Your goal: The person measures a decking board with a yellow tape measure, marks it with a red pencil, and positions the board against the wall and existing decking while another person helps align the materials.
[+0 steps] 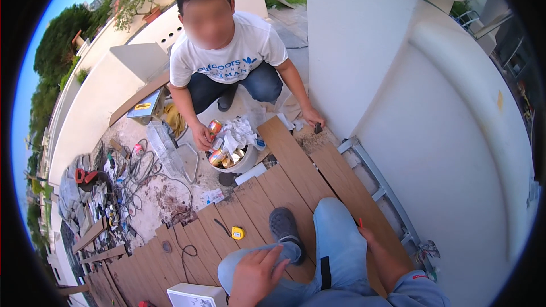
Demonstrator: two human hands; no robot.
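My left hand [257,274] is over my bent left knee, fingers stretched out and holding nothing. Beside my right thigh, my right hand [377,250] is closed, low over the decking boards [287,190]. From its fingers sticks the tip of a thin red stick [360,223], perhaps a pencil; the rest is hidden in the hand. A yellow tape measure [238,232] lies on the boards left of my shoe. Across from me squats a person in a white T-shirt [227,51], one hand at a bucket [245,162] of cans and crumpled paper, the other near a small dark object [318,128] by the wall.
A metal frame rail [378,179] runs along the white wall [432,113] on the right. Cables [149,167], tools and offcuts clutter the ground at left. A white box [196,294] stands near me. A clear plastic container [170,148] sits left of the bucket.
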